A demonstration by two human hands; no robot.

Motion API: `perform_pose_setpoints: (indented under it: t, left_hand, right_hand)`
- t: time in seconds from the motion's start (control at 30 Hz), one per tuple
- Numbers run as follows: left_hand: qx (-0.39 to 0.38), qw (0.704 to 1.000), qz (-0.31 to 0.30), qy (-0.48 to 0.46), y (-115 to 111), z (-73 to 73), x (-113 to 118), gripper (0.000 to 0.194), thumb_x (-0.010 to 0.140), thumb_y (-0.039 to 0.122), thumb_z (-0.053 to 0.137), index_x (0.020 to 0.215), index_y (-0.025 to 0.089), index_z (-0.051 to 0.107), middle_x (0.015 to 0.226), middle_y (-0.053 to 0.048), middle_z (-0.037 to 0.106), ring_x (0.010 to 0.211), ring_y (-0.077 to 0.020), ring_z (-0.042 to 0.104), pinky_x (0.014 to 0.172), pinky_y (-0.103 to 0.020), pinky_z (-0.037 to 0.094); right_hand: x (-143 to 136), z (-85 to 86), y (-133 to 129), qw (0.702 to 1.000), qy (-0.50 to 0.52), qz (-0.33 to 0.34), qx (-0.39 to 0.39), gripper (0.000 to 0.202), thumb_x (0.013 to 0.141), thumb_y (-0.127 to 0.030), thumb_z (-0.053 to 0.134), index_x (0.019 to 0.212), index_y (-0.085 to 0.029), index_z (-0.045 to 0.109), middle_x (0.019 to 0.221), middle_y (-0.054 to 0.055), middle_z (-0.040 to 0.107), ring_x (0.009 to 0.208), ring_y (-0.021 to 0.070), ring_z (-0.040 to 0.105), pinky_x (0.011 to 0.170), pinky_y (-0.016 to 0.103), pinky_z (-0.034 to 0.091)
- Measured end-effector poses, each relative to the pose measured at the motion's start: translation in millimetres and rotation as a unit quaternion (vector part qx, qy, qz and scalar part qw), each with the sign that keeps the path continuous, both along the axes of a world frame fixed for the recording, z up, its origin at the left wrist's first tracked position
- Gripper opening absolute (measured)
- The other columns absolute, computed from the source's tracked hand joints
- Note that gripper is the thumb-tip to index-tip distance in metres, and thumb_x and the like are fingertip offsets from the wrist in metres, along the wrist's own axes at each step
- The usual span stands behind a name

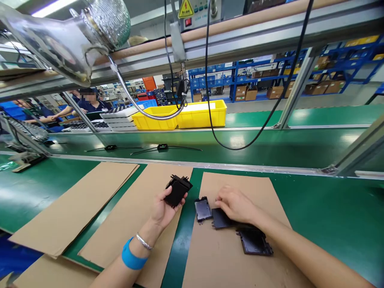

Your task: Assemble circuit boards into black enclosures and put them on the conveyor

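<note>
My left hand (166, 208) is closed around a small stack of black plastic covers (177, 193), raised over the middle cardboard sheet. My right hand (235, 203) is over the right cardboard sheet (228, 256), its fingers curled and the thumb turned down. Under and beside its fingers lies a flat black plastic cover (221, 218), partly hidden by the hand. To its left is a black cover with a glossy inner face (203, 210). Below my right wrist another black cover (255, 242) lies on the cardboard. Whether the right fingers pinch anything is hidden.
Two more cardboard sheets (78, 208) (135, 216) lie to the left on the green bench. Beyond a metal rail, small black parts with wires (162, 147) rest on a green strip. Yellow bins (201, 117) stand behind. A black cable (240, 148) hangs low; people work far left.
</note>
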State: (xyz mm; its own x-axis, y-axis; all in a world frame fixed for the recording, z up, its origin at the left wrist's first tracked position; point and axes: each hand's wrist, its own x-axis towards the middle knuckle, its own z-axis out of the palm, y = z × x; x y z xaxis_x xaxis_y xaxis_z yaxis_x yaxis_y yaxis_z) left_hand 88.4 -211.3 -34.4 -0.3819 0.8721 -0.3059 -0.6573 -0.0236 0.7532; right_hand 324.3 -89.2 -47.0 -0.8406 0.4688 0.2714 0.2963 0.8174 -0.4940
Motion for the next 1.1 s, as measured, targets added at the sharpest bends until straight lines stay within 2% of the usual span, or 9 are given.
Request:
perform_pose_setpoints:
  t: [0.03, 0.13, 0.27, 0.4, 0.57, 0.7, 0.87, 1.0, 1.1]
  left_hand:
    - [-0.003, 1.000, -0.002, 0.002, -0.9, -1.5, 1.3, 0.042, 0.081, 0.024, 0.060, 0.120, 0.008, 0.058, 0.099, -0.019, 0.070, 0.083, -0.0287, 0.070, 0.066, -0.038, 0.058]
    - [-0.006, 1.000, -0.006, 0.025, -4.3, -5.0, 3.7, 0.039, 0.081, 0.026, 0.060, 0.116, 0.009, 0.060, 0.099, -0.019, 0.070, 0.083, -0.0289, 0.070, 0.066, -0.038, 0.058]
    - [-0.004, 0.995, -0.006, 0.098, -10.4, -5.8, -4.8, 0.037, 0.082, 0.033, 0.060, 0.109, 0.008, 0.062, 0.099, -0.020, 0.069, 0.082, -0.0289, 0.069, 0.066, -0.039, 0.057]
    - [0.003, 0.974, 0.014, 0.224, -15.9, 0.3, -36.9, 0.042, 0.080, 0.041, 0.063, 0.110, 0.011, 0.062, 0.103, -0.018, 0.067, 0.087, -0.0288, 0.068, 0.071, -0.039, 0.055]
    - [0.005, 0.898, 0.020, 0.439, -25.4, 8.7, -79.2, 0.042, 0.055, 0.025, 0.082, 0.095, 0.021, 0.069, 0.114, -0.007, 0.058, 0.114, -0.0301, 0.053, 0.098, -0.042, 0.045]
    - [-0.002, 0.836, -0.006, 0.549, -33.7, 0.5, -86.7, 0.045, 0.057, 0.024, 0.079, 0.101, 0.023, 0.071, 0.116, -0.008, 0.053, 0.111, -0.0289, 0.054, 0.100, -0.046, 0.045]
    - [-0.012, 0.790, 0.046, 0.611, -39.4, -16.8, -102.8, 0.037, 0.080, 0.026, 0.061, 0.117, 0.023, 0.063, 0.118, -0.009, 0.052, 0.096, -0.0207, 0.062, 0.091, -0.039, 0.051]
    - [-0.041, 0.758, 0.117, 0.640, -52.0, -23.3, -125.2, 0.031, 0.091, 0.028, 0.048, 0.119, 0.023, 0.061, 0.118, -0.010, 0.053, 0.082, -0.0178, 0.066, 0.080, -0.034, 0.054]
    - [-0.068, 0.716, 0.114, 0.685, -67.9, -23.8, -129.2, 0.027, 0.090, 0.026, 0.050, 0.109, 0.025, 0.068, 0.113, -0.009, 0.059, 0.091, -0.0218, 0.065, 0.086, -0.036, 0.052]
  right_hand:
    - [4.4, -0.4, -3.5, 0.999, -0.020, 0.027, 0.002, 0.007, 0.081, -0.026, 0.066, 0.083, -0.020, 0.064, 0.086, 0.005, 0.063, 0.089, 0.0229, 0.055, 0.080, 0.035, 0.045]
    - [13.9, -0.9, -16.9, 0.992, -0.096, 0.073, 0.024, 0.044, 0.065, -0.033, 0.081, 0.103, -0.021, 0.064, 0.106, 0.008, 0.062, 0.101, 0.0288, 0.055, 0.085, 0.040, 0.044]
    - [14.4, 10.7, -23.4, 0.988, -0.128, 0.089, -0.006, 0.037, 0.085, -0.026, 0.060, 0.121, -0.021, 0.058, 0.116, 0.010, 0.063, 0.107, 0.0283, 0.057, 0.092, 0.041, 0.042]
    - [-0.5, 22.7, -5.2, 0.991, -0.099, 0.054, -0.078, 0.033, 0.096, -0.027, 0.039, 0.121, -0.023, 0.059, 0.113, 0.007, 0.067, 0.100, 0.0252, 0.062, 0.084, 0.037, 0.047]
    - [-54.0, 12.2, 36.5, 0.995, -0.064, 0.013, -0.079, 0.035, 0.100, -0.020, 0.030, 0.113, -0.020, 0.063, 0.113, 0.009, 0.066, 0.103, 0.0223, 0.061, 0.090, 0.038, 0.047]
    - [-119.7, 2.1, 51.1, 0.995, -0.078, -0.009, -0.062, 0.025, 0.098, -0.033, 0.050, 0.113, -0.015, 0.061, 0.113, 0.009, 0.062, 0.100, 0.0217, 0.060, 0.089, 0.043, 0.049]
    - [-182.2, -2.8, 42.6, 0.991, -0.124, 0.039, -0.031, 0.025, 0.096, -0.034, 0.056, 0.114, -0.016, 0.061, 0.116, 0.008, 0.060, 0.099, 0.0207, 0.061, 0.085, 0.041, 0.052]
    - [-197.1, 1.4, 23.3, 0.987, -0.150, 0.048, 0.020, 0.027, 0.095, -0.035, 0.057, 0.115, -0.017, 0.060, 0.122, 0.009, 0.058, 0.108, 0.0239, 0.057, 0.093, 0.046, 0.048]
    - [-202.5, 4.9, -0.3, 0.985, -0.145, 0.077, 0.052, 0.037, 0.093, -0.042, 0.058, 0.121, -0.017, 0.058, 0.126, 0.010, 0.055, 0.119, 0.0283, 0.050, 0.100, 0.053, 0.039]
